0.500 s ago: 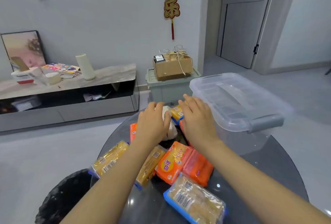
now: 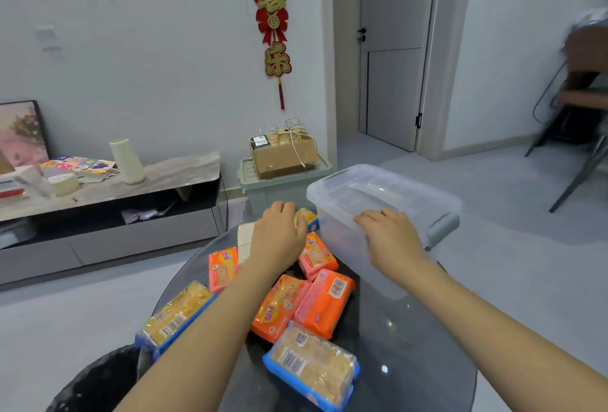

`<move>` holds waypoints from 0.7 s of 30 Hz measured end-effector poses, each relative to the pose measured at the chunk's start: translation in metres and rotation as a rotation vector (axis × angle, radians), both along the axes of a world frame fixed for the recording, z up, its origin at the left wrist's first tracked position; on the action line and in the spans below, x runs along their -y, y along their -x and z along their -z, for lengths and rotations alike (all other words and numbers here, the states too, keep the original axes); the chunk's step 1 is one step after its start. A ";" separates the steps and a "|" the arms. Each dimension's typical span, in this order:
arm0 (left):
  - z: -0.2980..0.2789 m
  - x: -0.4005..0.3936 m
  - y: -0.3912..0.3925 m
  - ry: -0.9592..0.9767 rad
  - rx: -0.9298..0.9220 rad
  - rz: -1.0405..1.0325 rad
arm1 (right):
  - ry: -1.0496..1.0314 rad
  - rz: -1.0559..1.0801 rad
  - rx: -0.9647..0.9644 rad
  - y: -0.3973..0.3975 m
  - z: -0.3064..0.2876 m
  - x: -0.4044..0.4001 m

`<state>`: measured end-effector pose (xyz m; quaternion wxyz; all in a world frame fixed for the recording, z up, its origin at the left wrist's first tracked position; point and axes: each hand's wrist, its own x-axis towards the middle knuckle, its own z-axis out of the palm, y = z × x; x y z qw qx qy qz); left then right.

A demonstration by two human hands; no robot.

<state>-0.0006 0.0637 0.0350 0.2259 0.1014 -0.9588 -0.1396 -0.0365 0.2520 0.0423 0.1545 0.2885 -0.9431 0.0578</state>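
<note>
Several snack packets lie on a round dark glass table [image 2: 411,345]: orange ones [image 2: 324,303], blue-edged yellow ones [image 2: 312,365] and a white packet [image 2: 245,240]. My left hand [image 2: 278,240] hovers over the far packets with its fingers curled down beside a small yellow packet [image 2: 307,219]; what the fingers hold is hidden. A clear plastic storage box [image 2: 388,194] with a grey latch [image 2: 442,225] stands at the table's far right. My right hand [image 2: 391,240] lies on the near edge of its lid, fingers bent over the rim.
A black bin [image 2: 95,382] stands at the table's lower left. Beyond the table, a cardboard box [image 2: 283,154] sits on a green crate [image 2: 279,187]. A low TV cabinet [image 2: 108,201] runs along the left wall. A chair [image 2: 579,148] stands at right.
My right hand has left the small yellow packet and moved right onto the box lid's near edge. My left hand shifted slightly right, uncovering the white packet. The camera tilted up.
</note>
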 end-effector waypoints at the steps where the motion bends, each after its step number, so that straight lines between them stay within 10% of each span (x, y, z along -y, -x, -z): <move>1: -0.001 -0.005 0.005 -0.017 0.006 0.011 | 0.049 -0.025 0.008 -0.001 0.001 -0.013; 7: -0.004 -0.039 0.051 -0.116 0.130 0.075 | 0.356 0.016 0.079 0.005 -0.009 -0.067; 12: -0.007 -0.050 0.100 -0.182 0.286 0.078 | 0.177 0.590 0.167 0.033 -0.002 -0.085; 21: -0.004 -0.020 0.123 -0.083 0.243 -0.105 | 0.890 0.689 0.418 0.059 0.004 -0.096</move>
